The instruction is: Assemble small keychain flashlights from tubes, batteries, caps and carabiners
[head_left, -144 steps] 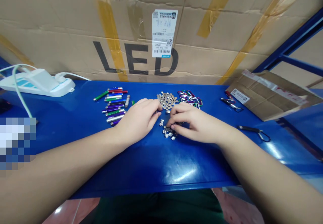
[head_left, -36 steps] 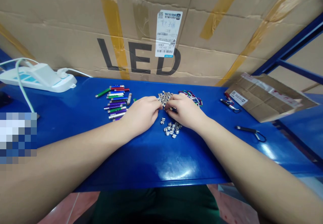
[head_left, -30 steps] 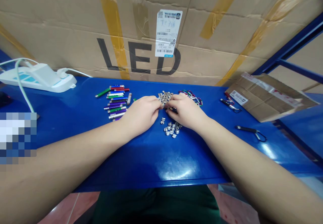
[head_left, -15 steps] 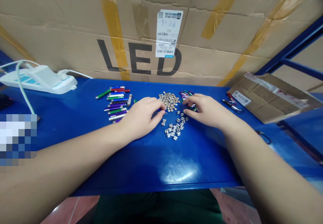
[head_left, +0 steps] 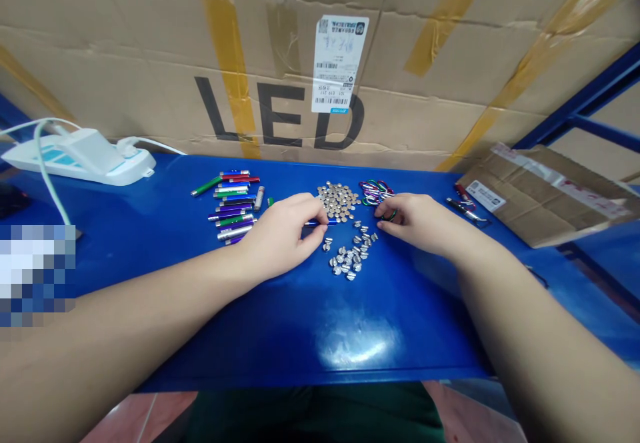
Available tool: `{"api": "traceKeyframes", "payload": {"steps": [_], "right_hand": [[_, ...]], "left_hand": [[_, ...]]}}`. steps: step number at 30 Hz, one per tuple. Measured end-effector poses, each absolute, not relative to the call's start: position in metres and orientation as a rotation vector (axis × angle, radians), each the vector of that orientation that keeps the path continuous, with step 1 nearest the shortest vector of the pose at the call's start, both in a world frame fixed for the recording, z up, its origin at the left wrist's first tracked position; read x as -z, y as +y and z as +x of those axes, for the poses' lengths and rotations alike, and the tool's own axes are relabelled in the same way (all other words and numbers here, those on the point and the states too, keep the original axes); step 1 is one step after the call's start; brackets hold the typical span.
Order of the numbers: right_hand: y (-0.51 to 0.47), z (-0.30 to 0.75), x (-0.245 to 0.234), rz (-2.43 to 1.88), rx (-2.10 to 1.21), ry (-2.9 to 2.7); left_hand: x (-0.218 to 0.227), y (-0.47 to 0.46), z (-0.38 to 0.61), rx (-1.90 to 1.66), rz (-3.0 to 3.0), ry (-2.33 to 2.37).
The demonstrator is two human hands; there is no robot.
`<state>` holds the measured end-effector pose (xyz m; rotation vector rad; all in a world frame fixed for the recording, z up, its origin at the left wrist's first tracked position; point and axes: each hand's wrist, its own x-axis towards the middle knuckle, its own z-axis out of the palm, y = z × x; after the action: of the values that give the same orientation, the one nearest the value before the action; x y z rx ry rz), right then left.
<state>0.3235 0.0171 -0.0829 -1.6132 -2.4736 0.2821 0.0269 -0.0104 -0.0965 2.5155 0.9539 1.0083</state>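
My left hand [head_left: 283,233] rests on the blue table top, its fingertips pinching a slim blue pen torch [head_left: 316,223] that is mostly hidden by the fingers. My right hand [head_left: 415,220] lies just to the right, with its fingers on a green carabiner [head_left: 391,215] at the edge of a tangle of coloured carabiners [head_left: 375,192]. Between the hands sits a heap of small silver button cells [head_left: 339,201]. Below it lie loose slotted metal discs [head_left: 349,258]. Left of my left hand, coloured pen torches [head_left: 231,206] lie in a row.
A white power strip [head_left: 83,156] with plugged-in cables lies at the far left. Behind the blue table [head_left: 320,356] stands a large taped cardboard box [head_left: 320,50]. A flat cardboard piece [head_left: 543,196] lies at the right, with small torches [head_left: 465,206] next to it.
My hands have moved apart from the button cells. My right hand has shifted right to the carabiners, and the slotted discs now spread further up toward the heap.
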Motion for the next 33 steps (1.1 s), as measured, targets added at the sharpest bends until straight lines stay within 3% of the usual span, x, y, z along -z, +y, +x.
{"api": "traceKeyframes", "payload": {"steps": [18, 24, 33], "right_hand": [[0.01, 0.323, 0.071, -1.613, -0.298, -2.322], [0.007, 0.316, 0.063, -1.73, -0.667, -2.032], [0.009, 0.321, 0.07, -1.688, -0.68, -2.13]], "left_hand": [[0.097, -0.01, 0.026, -0.999, 2.501, 0.943], [0.097, -0.011, 0.026, -0.997, 2.504, 0.94], [0.096, -0.011, 0.027, -0.988, 2.5, 0.934]]}}
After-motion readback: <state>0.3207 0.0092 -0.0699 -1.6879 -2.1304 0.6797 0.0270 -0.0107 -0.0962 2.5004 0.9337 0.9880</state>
